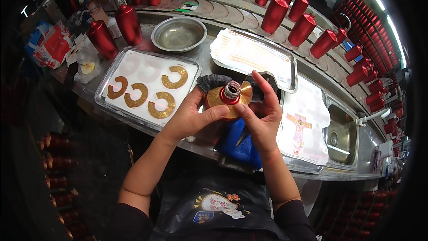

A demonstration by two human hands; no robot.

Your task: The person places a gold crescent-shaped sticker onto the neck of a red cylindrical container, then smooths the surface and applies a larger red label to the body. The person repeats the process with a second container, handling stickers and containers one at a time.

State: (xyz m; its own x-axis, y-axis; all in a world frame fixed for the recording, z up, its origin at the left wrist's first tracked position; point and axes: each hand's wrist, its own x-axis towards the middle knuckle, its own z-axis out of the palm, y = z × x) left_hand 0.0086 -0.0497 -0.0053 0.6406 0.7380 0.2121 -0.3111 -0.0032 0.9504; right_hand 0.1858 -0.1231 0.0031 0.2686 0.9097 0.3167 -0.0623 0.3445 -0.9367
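Observation:
A red bottle (228, 99) stands between my hands over the counter's front edge, its uncapped threaded neck toward me. Around the neck, a curved gold decal (246, 93) covers the shoulder. My left hand (199, 112) grips the bottle's left side, thumb on the gold shoulder; dark knit material (214, 81) covers its fingers. My right hand (263, 118) is at the other side, thumb pressed on the gold rim, index finger raised, other fingers bent. Beneath the bottle is a blue support (240, 145). Several gold C-shaped decals (136, 95) lie on the white sheet in the left tray (103, 100).
Behind sits a metal bowl (179, 32), beside a tray (292, 69) of shiny sheets. Cross-shaped printed decals (298, 131) lie at right, near a sink (343, 136). Red bottles (275, 14) line a curved conveyor (214, 11); two more (128, 24) stand at the left.

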